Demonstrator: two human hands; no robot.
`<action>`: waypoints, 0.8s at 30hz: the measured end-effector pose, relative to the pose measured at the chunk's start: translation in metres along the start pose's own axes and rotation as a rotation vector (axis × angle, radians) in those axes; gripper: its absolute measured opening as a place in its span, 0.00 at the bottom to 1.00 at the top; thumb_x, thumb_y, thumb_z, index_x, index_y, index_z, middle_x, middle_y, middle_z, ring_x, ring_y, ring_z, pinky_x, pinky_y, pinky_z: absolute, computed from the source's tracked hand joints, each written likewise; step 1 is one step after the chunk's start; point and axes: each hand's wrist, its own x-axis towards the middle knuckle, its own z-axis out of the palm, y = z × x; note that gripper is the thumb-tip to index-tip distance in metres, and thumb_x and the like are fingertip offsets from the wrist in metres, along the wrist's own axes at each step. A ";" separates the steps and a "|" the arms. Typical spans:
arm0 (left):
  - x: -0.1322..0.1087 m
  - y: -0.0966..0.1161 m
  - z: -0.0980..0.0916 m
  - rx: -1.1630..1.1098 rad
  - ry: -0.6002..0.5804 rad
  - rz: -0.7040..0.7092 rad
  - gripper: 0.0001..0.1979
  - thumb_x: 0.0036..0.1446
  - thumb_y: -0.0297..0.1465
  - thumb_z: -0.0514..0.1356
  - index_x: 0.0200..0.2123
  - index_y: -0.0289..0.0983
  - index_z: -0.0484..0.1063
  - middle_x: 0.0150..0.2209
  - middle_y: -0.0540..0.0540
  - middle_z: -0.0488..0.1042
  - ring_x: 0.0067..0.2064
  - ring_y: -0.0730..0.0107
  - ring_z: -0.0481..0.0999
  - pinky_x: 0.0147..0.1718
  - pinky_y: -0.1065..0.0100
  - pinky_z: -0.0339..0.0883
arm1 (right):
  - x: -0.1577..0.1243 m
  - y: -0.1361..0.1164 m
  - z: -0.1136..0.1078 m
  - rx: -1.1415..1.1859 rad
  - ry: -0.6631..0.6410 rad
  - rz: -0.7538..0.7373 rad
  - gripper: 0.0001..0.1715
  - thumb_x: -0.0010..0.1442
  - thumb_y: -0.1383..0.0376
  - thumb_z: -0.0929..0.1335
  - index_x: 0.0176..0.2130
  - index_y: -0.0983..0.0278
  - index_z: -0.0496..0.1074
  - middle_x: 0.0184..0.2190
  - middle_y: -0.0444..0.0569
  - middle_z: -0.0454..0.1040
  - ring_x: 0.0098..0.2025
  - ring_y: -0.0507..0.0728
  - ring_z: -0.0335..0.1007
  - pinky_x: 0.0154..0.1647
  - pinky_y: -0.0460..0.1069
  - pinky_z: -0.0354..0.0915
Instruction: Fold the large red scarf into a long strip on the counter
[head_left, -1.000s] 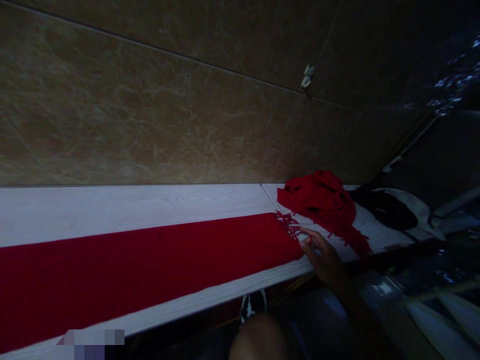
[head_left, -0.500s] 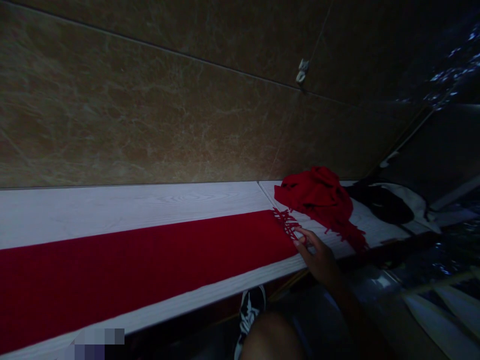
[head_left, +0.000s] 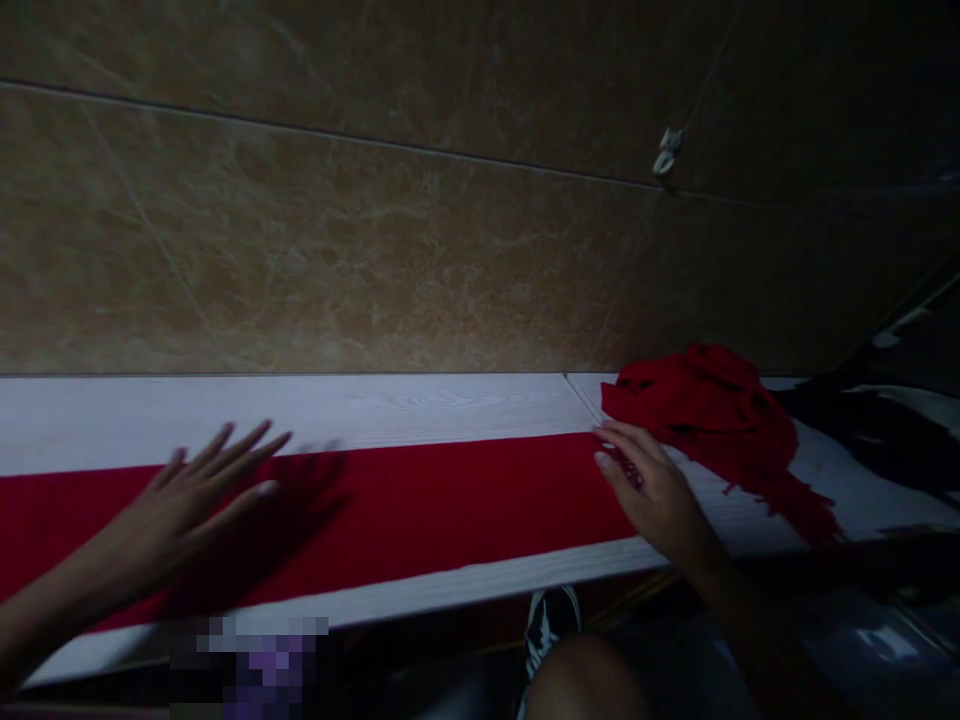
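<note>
A long red scarf [head_left: 420, 500] lies flat along a white wooden shelf [head_left: 375, 405] against a brown tiled wall. My left hand [head_left: 191, 495] hovers over the scarf's left part, fingers spread and holding nothing. My right hand [head_left: 652, 490] rests on the scarf's fringed right end, fingers stretched out over the fringe. A crumpled red cloth [head_left: 712, 410] sits just right of that hand, touching the shelf.
A black and white cloth [head_left: 877, 430] lies at the far right of the shelf. My knee [head_left: 577, 680] and a black and white shoe [head_left: 547, 625] show below the shelf's front edge. A small white clip [head_left: 666, 152] hangs on the wall.
My left hand has come into view over the scarf. The view shifted left, and my right hand stays at the fringe, now covering it.
</note>
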 end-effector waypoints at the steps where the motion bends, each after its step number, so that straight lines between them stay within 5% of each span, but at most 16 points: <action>1: 0.012 0.008 0.004 -0.006 -0.109 0.029 0.30 0.68 0.56 0.49 0.70 0.59 0.63 0.71 0.49 0.64 0.73 0.34 0.55 0.67 0.27 0.52 | 0.008 -0.010 0.011 0.014 -0.077 -0.020 0.28 0.72 0.48 0.60 0.58 0.60 0.76 0.61 0.56 0.73 0.63 0.63 0.70 0.67 0.61 0.66; 6: 0.056 0.066 0.027 -0.004 -0.469 0.074 0.35 0.71 0.55 0.45 0.75 0.49 0.52 0.77 0.46 0.45 0.77 0.37 0.39 0.69 0.27 0.36 | 0.030 -0.036 0.059 -0.110 -0.480 -0.067 0.36 0.74 0.45 0.57 0.70 0.59 0.64 0.75 0.56 0.53 0.77 0.69 0.46 0.74 0.73 0.47; 10: 0.050 0.081 0.036 -0.005 -0.542 0.109 0.37 0.71 0.57 0.46 0.75 0.47 0.51 0.76 0.41 0.44 0.77 0.36 0.38 0.69 0.27 0.33 | 0.023 -0.030 0.076 -0.214 -0.662 -0.045 0.41 0.72 0.41 0.58 0.74 0.57 0.57 0.76 0.56 0.47 0.78 0.70 0.39 0.73 0.77 0.41; 24: 0.005 0.071 0.019 -0.008 -0.552 0.272 0.35 0.73 0.52 0.49 0.76 0.53 0.41 0.77 0.46 0.39 0.77 0.43 0.35 0.70 0.30 0.28 | 0.009 -0.016 0.083 -0.264 -0.671 -0.110 0.43 0.71 0.40 0.58 0.74 0.58 0.55 0.76 0.56 0.49 0.78 0.69 0.40 0.73 0.77 0.41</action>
